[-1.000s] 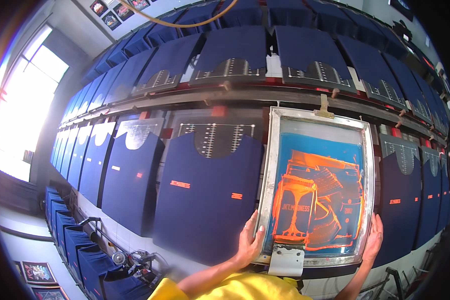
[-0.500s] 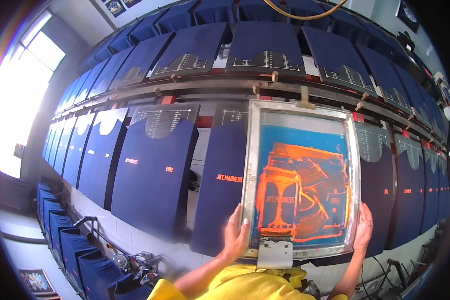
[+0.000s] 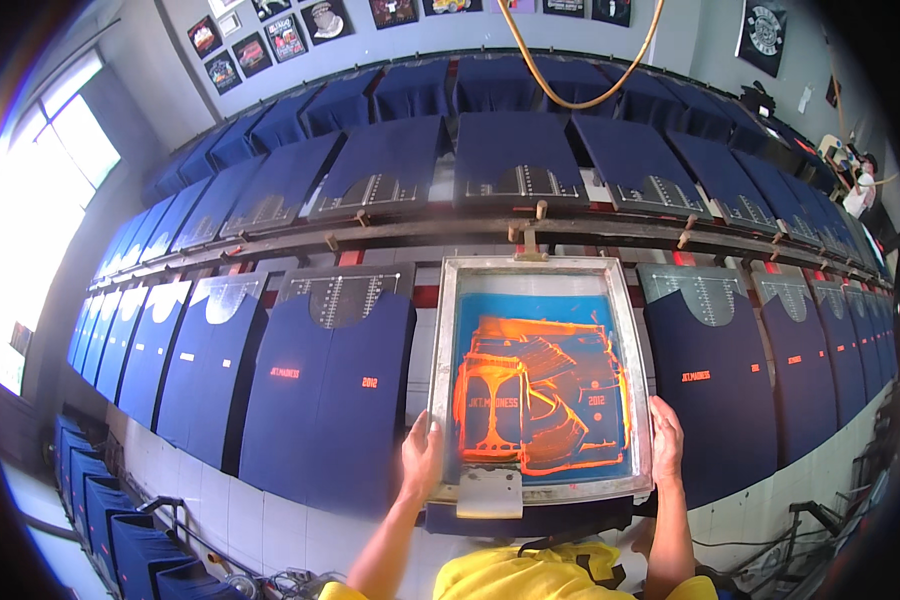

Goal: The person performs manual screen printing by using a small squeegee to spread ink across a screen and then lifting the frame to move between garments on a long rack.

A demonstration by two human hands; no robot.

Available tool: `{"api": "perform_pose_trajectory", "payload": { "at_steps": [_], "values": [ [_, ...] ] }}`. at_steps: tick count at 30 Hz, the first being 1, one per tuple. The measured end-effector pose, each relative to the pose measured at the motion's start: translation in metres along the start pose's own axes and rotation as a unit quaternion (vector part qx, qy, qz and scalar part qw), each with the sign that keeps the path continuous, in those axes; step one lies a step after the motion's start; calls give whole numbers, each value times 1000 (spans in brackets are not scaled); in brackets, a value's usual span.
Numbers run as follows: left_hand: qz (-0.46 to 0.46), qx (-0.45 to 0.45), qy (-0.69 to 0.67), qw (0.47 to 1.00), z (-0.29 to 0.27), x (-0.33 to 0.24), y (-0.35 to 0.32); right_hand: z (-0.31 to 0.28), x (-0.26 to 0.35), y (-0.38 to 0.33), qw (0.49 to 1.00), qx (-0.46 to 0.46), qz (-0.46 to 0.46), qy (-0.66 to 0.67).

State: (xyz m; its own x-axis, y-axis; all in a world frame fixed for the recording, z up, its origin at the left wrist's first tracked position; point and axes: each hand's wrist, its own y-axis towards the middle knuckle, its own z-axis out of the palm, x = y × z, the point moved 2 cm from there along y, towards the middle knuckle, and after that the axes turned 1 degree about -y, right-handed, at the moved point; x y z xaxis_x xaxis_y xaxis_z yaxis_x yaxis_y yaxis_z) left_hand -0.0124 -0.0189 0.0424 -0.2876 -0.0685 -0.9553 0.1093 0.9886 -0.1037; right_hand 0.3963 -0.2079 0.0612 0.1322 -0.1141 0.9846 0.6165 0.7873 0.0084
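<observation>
Between my hands is a metal-edged printing screen [image 3: 637, 390], its blue mesh streaked with bright orange ink and showing small lettering. My left hand [image 3: 423, 457] grips its left rail near the lower corner, thumb up along the edge. Opposite it, my right hand [image 3: 667, 440] holds the right rail, fingers pointing away from me. The screen lies over a dark blue shirt [image 3: 530, 517] on a board, most of which is hidden. A pale metal plate [image 3: 490, 492] sits across the screen's near rail. At the far rail, a metal bracket [image 3: 530, 243] meets the wooden rail.
Dark blue shirts with small orange prints lie on boards at left [image 3: 325, 400] and right [image 3: 715, 400]. A long rail with pegs [image 3: 440, 222] runs behind; more shirts line its far side. A yellow hose [image 3: 580, 105] hangs overhead. Another person [image 3: 858, 190] stands far right.
Both my hands have shifted the screen left along the rail, over the neighbouring printed shirt. A shirt to its right is now uncovered. The view has tilted up, showing more wall.
</observation>
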Motion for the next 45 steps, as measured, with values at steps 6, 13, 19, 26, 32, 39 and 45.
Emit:
{"api": "perform_pose_trajectory", "payload": {
  "at_steps": [6, 13, 19, 26, 32, 39, 45],
  "values": [
    [11, -5, 19, 1000, 1, -25, -4, -2, -2, 4, 1000, 8, 9, 12],
    [29, 6, 31, 999, 1, 3, 7, -7, -10, 9, 1000, 1, -6, -15],
    [-10, 44, -73, 996, 7, -24, -6, -12, -9, 8, 1000, 6, -16, -21],
    [22, 20, -47, 998, 3, 1, 3, -1, -5, 6, 998, 6, -28, -61],
    [34, -22, -88, 995, 14, 20, 6, 3, -33, 14, 996, 21, -69, -45],
    [-4, -1, -65, 998, 19, -34, -15, 1, -30, 13, 958, -15, -125, -259],
    [-33, -18, -26, 999, 21, -30, -12, 1, -33, 12, 950, -18, -137, -281]
  ]
}}
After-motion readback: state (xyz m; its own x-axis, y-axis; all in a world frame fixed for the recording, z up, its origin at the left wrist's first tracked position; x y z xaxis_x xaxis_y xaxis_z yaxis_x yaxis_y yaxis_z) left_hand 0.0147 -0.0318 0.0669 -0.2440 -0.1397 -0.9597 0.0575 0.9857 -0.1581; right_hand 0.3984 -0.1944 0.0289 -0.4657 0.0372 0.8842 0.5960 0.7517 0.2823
